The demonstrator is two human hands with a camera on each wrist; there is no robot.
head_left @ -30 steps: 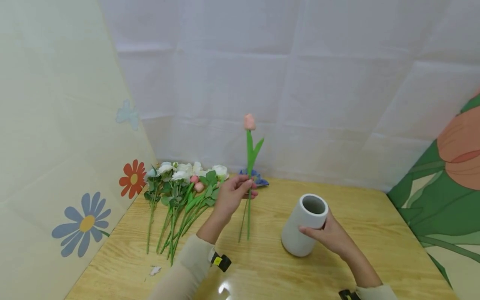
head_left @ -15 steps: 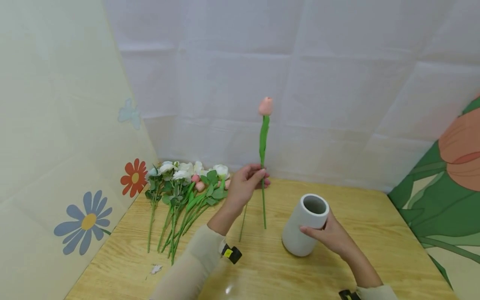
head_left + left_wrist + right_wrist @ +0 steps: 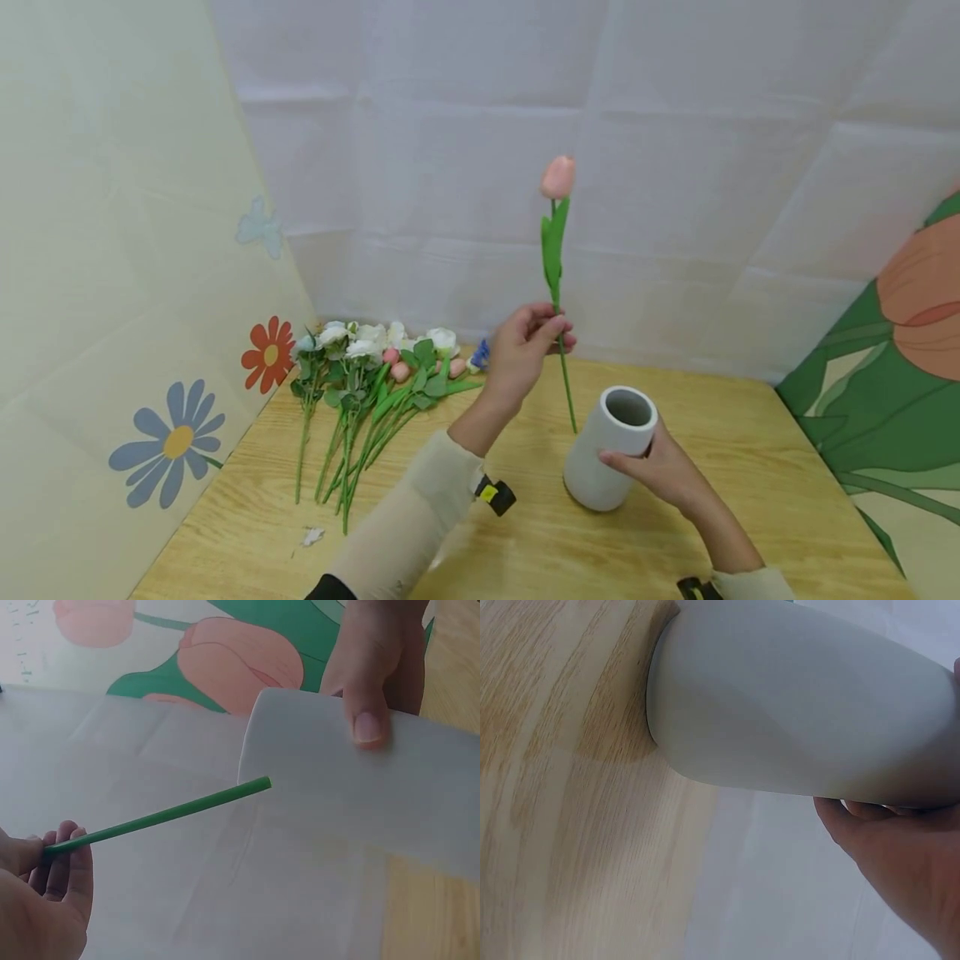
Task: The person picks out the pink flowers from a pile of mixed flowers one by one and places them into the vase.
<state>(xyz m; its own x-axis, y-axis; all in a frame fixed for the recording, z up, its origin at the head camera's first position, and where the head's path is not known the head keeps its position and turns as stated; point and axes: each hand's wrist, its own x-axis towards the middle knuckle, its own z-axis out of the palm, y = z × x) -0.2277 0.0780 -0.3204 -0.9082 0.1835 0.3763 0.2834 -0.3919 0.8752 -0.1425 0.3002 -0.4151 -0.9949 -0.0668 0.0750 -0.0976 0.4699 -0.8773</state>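
Note:
A pink tulip with green leaves stands nearly upright in my left hand, which pinches its stem between thumb and fingers. The stem's lower end hangs left of a white vase, above the table. In the left wrist view, the green stem passes in front of the vase's rim; whether they touch I cannot tell. My right hand grips the vase on its right side, thumb across the front. The right wrist view shows the vase with its base on the wood and my right hand around its upper part.
White roses, pink tulips and green stems lie in a pile at the table's back left. A blue flower is partly behind my left arm. A small white scrap lies at the front left of the wooden table.
My left hand has moved right and up with the tulip, bringing the stem's end close to the vase. The right hand and the vase have stayed in place.

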